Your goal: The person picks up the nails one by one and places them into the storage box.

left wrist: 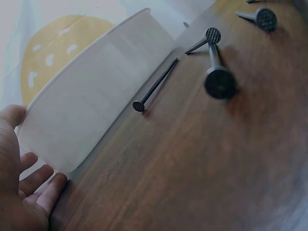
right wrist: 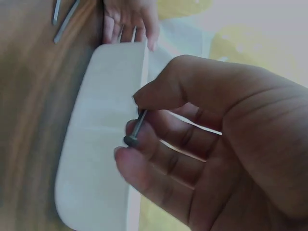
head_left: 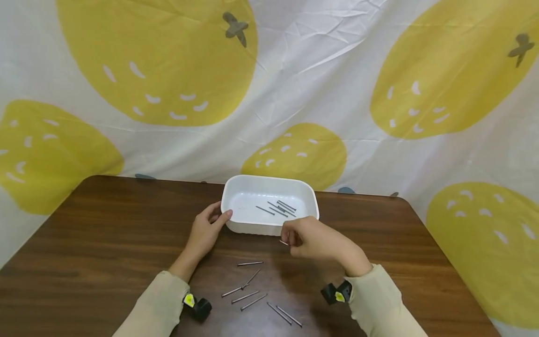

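A white oblong plastic tub (head_left: 273,229) stands near the table's far edge, with several steel nails (head_left: 279,209) lying loose inside it. My left hand (head_left: 207,230) holds the tub by its left end; in the left wrist view the thumb lies at the rim and the other fingers are against the lower outer wall. Just in front of the tub's near wall, my right hand (head_left: 309,239) pinches one nail (right wrist: 137,129) between thumb and fingers, its head sticking out. More nails (head_left: 245,296) are scattered on the table between my forearms.
The dark wooden table (head_left: 105,252) has rounded far corners. Behind it hangs a white cloth (head_left: 303,84) with large yellow fruit prints, close to the far edge. Each wrist carries a small black camera (head_left: 335,293).
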`<state>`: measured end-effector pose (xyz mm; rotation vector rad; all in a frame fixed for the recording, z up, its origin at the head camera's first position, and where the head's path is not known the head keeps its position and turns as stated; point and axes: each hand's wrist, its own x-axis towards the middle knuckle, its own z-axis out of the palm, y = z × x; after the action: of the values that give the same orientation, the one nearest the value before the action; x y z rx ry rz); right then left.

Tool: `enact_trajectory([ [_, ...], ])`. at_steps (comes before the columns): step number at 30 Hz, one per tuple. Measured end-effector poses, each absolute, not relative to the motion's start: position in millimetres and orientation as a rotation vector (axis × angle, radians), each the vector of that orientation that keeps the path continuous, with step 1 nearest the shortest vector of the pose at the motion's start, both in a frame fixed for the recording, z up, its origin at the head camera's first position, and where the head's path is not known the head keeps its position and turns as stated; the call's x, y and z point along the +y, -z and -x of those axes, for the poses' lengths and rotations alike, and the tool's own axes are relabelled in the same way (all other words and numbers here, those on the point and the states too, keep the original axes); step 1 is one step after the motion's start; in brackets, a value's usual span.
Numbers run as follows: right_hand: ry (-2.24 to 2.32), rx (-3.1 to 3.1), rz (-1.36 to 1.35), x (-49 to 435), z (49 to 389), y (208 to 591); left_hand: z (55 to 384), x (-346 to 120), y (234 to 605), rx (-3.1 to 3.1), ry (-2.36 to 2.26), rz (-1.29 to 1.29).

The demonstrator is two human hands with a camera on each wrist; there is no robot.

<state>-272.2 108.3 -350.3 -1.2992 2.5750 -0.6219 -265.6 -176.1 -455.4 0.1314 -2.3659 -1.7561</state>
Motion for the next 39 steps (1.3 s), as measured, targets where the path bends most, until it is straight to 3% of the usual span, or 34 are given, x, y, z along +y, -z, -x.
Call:
enact_trajectory([
  [16, 0.521, 2.588, 1.292, 78.5, 326.5, 314.1, 263.1, -180.9, 455.2, -2.361, 1.745, -0.140],
  [39, 0.401, 2.646, 1.130, 49.0, 378.5, 352.4, 266.4, -178.0, 459.1, -2.358, 1.743, -0.133],
])
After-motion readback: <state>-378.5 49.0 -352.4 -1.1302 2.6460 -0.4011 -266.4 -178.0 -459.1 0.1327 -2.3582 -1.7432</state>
